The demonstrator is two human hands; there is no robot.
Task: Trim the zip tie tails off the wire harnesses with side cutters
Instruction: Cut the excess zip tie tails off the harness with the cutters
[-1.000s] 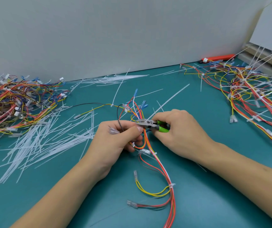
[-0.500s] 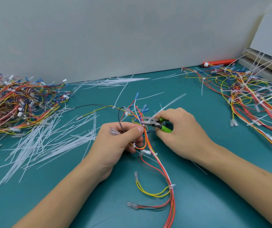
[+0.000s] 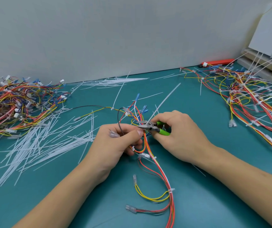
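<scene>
A wire harness (image 3: 158, 171) of red, orange, yellow and white wires lies on the teal table in front of me. My left hand (image 3: 115, 145) pinches its bundle near the top, thumb on the wires. My right hand (image 3: 179, 139) grips the green-handled side cutters (image 3: 150, 125), whose slightly parted jaws point left at the bundle beside my left thumb. A long white zip tie tail (image 3: 164, 99) slants up and right from beside the cutters, its base pinched between my right thumb and forefinger. Lower ties on the harness (image 3: 170, 190) look short.
A heap of harnesses (image 3: 16, 104) lies at the far left. Cut white tails (image 3: 41, 142) are scattered left of my hands and along the wall (image 3: 112, 81). Another harness pile with long tails (image 3: 250, 96) fills the right. An orange tool (image 3: 217, 62) lies by the wall.
The long white tail has lifted off the table and now slants up beside the cutters. My right hand has shifted slightly up and left with the cutters. My left hand keeps its grip.
</scene>
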